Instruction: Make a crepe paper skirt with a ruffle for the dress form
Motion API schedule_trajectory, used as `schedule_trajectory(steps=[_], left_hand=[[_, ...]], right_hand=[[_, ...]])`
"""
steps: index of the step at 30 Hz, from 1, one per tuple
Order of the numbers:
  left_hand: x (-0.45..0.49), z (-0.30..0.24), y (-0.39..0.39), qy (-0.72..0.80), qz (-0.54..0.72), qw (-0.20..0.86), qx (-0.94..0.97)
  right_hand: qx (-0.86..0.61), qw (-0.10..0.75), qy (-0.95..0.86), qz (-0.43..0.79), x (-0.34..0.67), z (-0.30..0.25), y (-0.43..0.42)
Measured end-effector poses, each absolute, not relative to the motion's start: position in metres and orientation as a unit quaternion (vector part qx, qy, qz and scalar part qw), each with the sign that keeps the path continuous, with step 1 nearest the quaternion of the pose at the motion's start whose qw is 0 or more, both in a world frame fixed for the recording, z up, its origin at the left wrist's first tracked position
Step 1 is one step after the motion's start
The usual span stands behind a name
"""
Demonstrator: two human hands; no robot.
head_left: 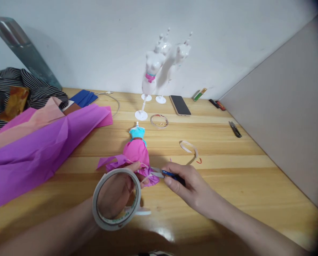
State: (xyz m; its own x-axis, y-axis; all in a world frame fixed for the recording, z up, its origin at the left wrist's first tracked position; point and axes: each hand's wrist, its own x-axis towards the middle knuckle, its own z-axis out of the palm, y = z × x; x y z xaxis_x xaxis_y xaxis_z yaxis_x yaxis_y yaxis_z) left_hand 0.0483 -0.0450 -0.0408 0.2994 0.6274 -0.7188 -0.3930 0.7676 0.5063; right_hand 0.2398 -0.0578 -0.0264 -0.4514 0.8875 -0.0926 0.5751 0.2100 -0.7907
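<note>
A small mannequin in a blue top and pink paper skirt (pixel 136 151) lies on the table, with a purple paper strip (pixel 116 161) at its hem. My left hand (pixel 121 192) is closed on that strip near the skirt's lower edge; part of the palm shows through a roll of double-sided tape (pixel 95 199). I cannot tell whether the roll circles the hand or sits in front of it. Thin white strands run by the left fingers. In my right hand (pixel 187 181) are scissors (pixel 172 174) with dark blue handles, their blades parted at the purple paper beside the hem.
White mannequins (pixel 153 64) on stands line the wall. A phone (pixel 180 105), a coiled wire ring (pixel 159 121), a curled white strip (pixel 189 147) and a cutter knife (pixel 235 129) lie on the table. Purple paper (pixel 49 149) and striped cloth (pixel 38 89) cover the left side.
</note>
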Motion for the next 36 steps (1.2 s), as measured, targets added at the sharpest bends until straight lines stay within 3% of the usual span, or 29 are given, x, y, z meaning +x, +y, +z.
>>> schedule_trajectory(steps=[6,11,15,18,23,28,36], left_hand=[[0.050,-0.037,-0.045,0.476,0.337,0.802,0.130],[0.051,-0.034,-0.044,0.490,0.318,0.802,0.130],[0.051,-0.031,-0.043,0.501,0.316,0.796,0.125],[0.052,-0.030,-0.043,0.502,0.327,0.791,0.124],[0.052,-0.032,-0.045,0.497,0.330,0.791,0.138],[0.049,-0.037,-0.048,0.503,0.313,0.800,0.098],[0.050,-0.043,-0.047,0.470,0.323,0.816,0.096]], right_hand=[[-0.560,0.204,-0.759,0.262,0.252,-0.046,-0.056],[-0.634,0.013,-0.765,0.115,0.260,-0.063,-0.055],[-0.592,-0.027,-0.804,0.058,0.262,-0.063,-0.057],[-0.561,0.027,-0.828,0.007,0.264,-0.051,-0.062],[-0.350,0.259,-0.897,0.074,0.237,-0.012,-0.083],[-0.198,0.247,-0.949,0.002,0.185,-0.010,-0.090],[-0.168,0.253,-0.952,-0.033,0.174,-0.027,-0.087]])
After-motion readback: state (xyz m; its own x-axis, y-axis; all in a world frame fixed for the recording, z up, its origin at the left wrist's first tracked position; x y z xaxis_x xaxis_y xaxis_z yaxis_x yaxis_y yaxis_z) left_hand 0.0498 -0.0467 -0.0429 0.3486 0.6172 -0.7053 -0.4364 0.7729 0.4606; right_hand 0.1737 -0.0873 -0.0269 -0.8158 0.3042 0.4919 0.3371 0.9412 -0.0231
